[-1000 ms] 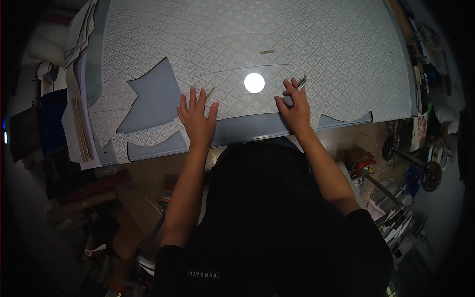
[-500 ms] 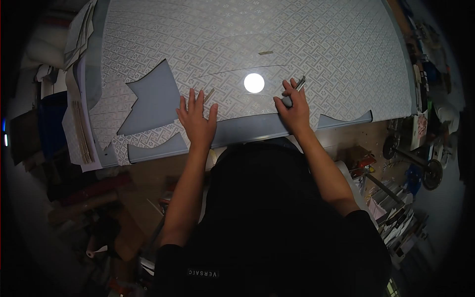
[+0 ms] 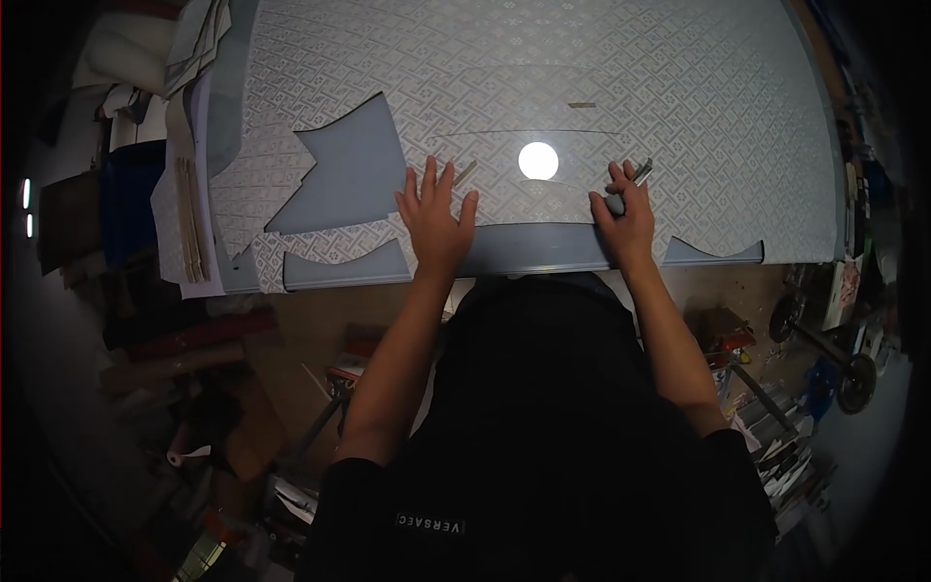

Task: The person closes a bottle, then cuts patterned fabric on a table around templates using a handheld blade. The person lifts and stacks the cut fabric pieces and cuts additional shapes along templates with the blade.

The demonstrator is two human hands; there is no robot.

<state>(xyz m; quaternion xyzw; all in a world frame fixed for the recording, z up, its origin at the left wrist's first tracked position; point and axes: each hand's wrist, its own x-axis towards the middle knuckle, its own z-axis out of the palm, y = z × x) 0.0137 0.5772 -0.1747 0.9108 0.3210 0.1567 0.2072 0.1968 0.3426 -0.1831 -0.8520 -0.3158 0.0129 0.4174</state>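
Note:
A large pale patterned fabric sheet lies on a grey-blue table, with curved cuts along its near edge. My left hand rests on it with the fingers spread, just right of an angular cut-out that bares the tabletop. Beside those fingertips lies a small thin strip. My right hand is at the near edge of the sheet. Its fingers are curled round a slim silver-and-dark tool, whose tip points up and to the right. What kind of tool it is, I cannot make out.
Another small strip lies further up the sheet. A round light spot shines between my hands. Stacked card patterns hang at the table's left end. Below on the right stands a metal bar with round discs.
The whole scene has shifted to the right and levelled slightly, as my head view has turned. Both hands keep nearly the same places on the sheet, and the tool stays in my right hand.

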